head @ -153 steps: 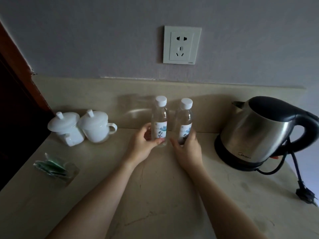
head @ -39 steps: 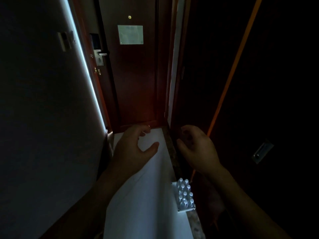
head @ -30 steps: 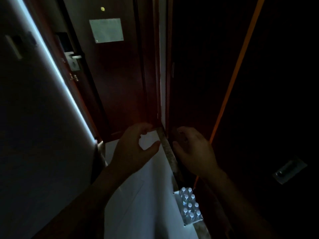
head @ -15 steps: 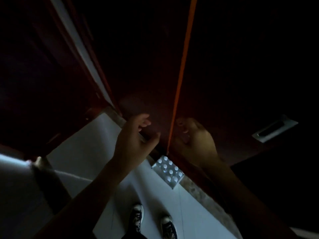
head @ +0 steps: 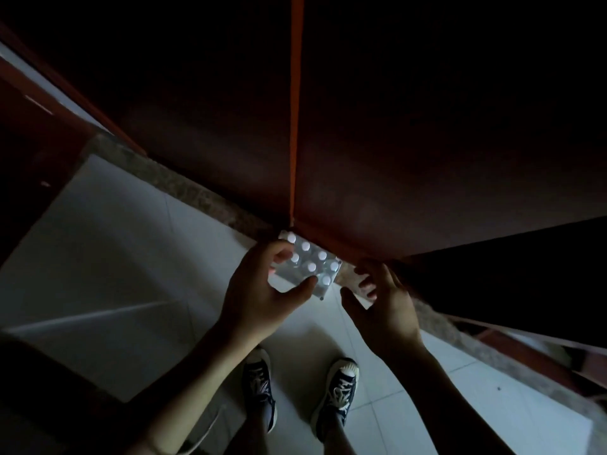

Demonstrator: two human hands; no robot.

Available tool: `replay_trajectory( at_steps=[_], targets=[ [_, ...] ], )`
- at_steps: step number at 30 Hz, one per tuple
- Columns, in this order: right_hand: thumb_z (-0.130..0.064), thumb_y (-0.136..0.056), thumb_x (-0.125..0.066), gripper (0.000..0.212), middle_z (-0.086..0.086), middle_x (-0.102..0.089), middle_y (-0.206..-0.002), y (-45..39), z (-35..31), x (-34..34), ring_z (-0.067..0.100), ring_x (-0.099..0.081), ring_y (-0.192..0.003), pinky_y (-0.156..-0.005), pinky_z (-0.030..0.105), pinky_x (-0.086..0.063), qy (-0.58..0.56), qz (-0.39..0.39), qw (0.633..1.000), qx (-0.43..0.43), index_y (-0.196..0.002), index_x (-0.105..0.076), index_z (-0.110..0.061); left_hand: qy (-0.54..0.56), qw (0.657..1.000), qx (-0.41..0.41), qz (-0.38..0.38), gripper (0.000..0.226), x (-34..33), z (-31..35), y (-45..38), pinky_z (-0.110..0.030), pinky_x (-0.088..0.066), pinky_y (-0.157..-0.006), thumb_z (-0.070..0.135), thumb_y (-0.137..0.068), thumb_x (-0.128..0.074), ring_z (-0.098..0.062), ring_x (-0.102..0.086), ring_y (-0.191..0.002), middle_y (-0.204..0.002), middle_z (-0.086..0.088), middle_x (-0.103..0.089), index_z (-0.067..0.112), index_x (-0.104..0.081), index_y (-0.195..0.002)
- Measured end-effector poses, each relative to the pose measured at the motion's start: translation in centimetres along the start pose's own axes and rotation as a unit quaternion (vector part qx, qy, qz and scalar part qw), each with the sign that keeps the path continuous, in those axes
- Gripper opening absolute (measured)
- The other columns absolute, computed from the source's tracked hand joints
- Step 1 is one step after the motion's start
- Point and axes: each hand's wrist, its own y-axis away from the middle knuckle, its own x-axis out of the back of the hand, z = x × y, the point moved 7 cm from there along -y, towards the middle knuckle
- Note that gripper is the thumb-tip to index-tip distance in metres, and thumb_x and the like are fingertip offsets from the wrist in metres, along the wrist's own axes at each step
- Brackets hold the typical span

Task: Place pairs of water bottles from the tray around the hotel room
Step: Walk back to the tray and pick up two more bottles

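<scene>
Bottles (head: 310, 266) stand in their tray (head: 320, 292) on the floor (head: 131, 244), at the foot of the dark wardrobe doors (head: 377, 142), at twelve o'clock from the shoes (head: 335, 389). Half a second ago the tray lay farther below; now the view looks down on it, so the next pair is probably about to be taken. Left hand (head: 259, 300) is half-curled above the tray and the right hand (head: 382, 310) is spread at three o'clock; both hold nothing. No writing can be read.

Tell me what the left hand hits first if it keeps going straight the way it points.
Probably the bottles in the tray on the floor: the left hand is curled open above them, aimed downward. Depth is unclear, so how far above I cannot tell.
</scene>
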Motion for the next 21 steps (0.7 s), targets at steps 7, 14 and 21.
replay_trajectory(
  at_steps=[7, 14, 21],
  targets=[
    [-0.018, -0.080, -0.076, 0.049, -0.010, -0.063, -0.118, -5.4, 22.5, -18.3, 0.009, -0.059, -0.110, -0.092, 0.032, -0.051, -0.083, -0.011, 0.992, -0.096, -0.123, -0.055, -0.026, -0.017, 0.997, 0.035, -0.064, 0.053, -19.2, -22.7, -0.8, -0.023, -0.054, -0.078, 0.051, -0.070, -0.071, -0.008, -0.061, -0.098, -0.108, 0.016, -0.060, 0.024, -0.057, -0.114],
    [-0.015, -0.074, -0.076, 0.062, -0.008, -0.055, -0.129, -10.7, 39.3, -32.5, 0.004, -0.048, -0.112, -0.088, 0.016, -0.041, -0.051, -0.013, 0.993, -0.102, -0.129, -0.052, -0.029, -0.102, 0.991, 0.024, -0.084, 0.066, -34.3, -41.2, -4.0, -0.034, -0.054, -0.082, 0.054, -0.068, -0.068, -0.023, -0.064, -0.101, -0.113, -0.004, -0.065, 0.011, -0.059, -0.117],
    [-0.035, -0.064, -0.075, 0.065, -0.008, -0.066, -0.115, -12.7, 44.5, -37.6, 0.014, -0.061, -0.099, -0.082, 0.035, -0.056, -0.089, 0.081, 0.987, -0.104, -0.126, -0.053, -0.031, -0.090, 0.992, 0.040, -0.077, 0.058, -39.1, -47.7, -5.1, -0.035, -0.055, -0.081, 0.041, -0.060, -0.086, -0.016, -0.065, -0.102, -0.109, 0.009, -0.067, 0.027, -0.061, -0.111]
  ],
)
